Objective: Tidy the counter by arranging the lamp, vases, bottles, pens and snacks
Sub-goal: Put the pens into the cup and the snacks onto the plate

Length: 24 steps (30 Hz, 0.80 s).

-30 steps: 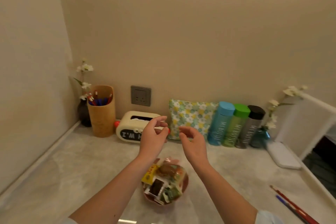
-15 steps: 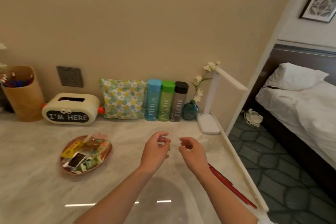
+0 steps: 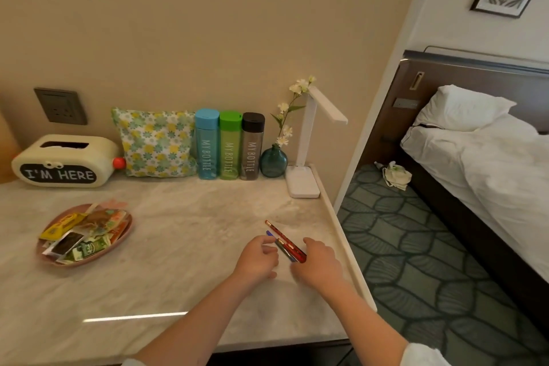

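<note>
Left of the pens (image 3: 284, 241) sits my snack plate (image 3: 121, 235) on the counter (image 3: 178, 246). Behind the pens, along the wall: blue, green and black bottles (image 3: 229, 145), teal vase (image 3: 273, 161), white lamp (image 3: 306, 157). My left hand (image 3: 258, 258) and right hand (image 3: 319, 266) flank the pens, fingers curled, touching them; a closed grip I cannot confirm.

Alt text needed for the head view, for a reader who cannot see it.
Both hands, left hand and right hand, reach to loose pens on a marble counter. Three bottles, a vase and lamp line the wall; a snack plate sits left.
</note>
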{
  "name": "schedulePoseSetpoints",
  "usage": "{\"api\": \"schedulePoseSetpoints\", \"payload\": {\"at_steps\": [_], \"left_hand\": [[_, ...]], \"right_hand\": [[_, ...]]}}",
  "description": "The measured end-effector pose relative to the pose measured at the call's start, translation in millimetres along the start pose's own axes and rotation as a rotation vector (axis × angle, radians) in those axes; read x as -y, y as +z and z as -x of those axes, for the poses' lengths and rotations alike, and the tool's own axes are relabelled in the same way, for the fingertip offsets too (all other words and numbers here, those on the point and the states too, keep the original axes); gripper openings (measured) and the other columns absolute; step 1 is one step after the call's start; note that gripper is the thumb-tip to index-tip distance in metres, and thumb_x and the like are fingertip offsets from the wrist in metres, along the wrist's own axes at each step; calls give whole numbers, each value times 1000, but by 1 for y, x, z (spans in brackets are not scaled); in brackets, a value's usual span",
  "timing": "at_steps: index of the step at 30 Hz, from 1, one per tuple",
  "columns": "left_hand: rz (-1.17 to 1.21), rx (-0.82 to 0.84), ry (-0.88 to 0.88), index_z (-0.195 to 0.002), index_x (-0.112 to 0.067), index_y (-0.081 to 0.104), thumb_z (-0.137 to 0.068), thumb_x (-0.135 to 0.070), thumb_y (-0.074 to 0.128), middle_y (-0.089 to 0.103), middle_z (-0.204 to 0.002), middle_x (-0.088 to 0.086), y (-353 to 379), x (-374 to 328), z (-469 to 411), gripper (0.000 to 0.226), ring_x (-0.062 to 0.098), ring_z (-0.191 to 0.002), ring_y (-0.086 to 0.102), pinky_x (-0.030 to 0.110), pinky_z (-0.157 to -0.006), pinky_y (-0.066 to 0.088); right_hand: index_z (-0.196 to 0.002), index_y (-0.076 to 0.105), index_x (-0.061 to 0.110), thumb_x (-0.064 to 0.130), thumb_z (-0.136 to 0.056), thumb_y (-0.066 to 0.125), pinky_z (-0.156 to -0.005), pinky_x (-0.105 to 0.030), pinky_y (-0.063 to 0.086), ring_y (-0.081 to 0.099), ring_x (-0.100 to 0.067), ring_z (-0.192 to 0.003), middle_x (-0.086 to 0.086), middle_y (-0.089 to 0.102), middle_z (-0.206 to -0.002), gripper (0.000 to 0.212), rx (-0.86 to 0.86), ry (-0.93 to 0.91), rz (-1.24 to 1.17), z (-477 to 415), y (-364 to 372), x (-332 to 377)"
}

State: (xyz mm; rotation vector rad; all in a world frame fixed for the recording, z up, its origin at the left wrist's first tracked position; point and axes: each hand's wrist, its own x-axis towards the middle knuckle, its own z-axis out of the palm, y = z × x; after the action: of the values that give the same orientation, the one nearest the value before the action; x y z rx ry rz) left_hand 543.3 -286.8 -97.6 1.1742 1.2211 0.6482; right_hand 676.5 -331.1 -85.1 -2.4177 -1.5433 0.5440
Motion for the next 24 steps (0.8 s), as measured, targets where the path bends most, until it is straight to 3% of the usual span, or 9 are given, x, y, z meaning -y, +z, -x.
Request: {"api": "schedulePoseSetpoints", "payload": {"at_steps": [5,11,17,24], "left_hand": [[41,1,-14,-121,-13,51,-91,0,46,59,-102,6,9,3,5,33,18,-75,58,29,-57,51],[53,-2,-46,-127,-9,49,-91,3,42,57,-109,10,13,0,8,39,17,-73,58,29,-57,51],[68,6,-65,-130,-7,48,-91,6,40,56,-108,10,13,1,6,42,17,-72,57,29,-59,50],[109,51,-71,-117,-13,51,-87,12,41,59,-106,10,11,-1,7,40,13,-67,54,27,-64,49]], "right_hand": [[-115,56,17,31,-88,57,-82,-36,50,50,-24,-106,-6,51,-114,30,18,-32,156,-6,3,1],[-115,51,11,30,-87,62,-78,-32,43,54,-29,-108,-11,53,-117,35,109,-4,109,-15,1,4],[-124,45,6,25,-90,58,-90,-37,45,52,-32,-117,-15,46,-127,41,148,6,144,-15,2,10],[-122,44,5,18,-89,55,-85,-35,44,52,-32,-116,-15,49,-125,38,126,-53,176,-8,10,16]]}}
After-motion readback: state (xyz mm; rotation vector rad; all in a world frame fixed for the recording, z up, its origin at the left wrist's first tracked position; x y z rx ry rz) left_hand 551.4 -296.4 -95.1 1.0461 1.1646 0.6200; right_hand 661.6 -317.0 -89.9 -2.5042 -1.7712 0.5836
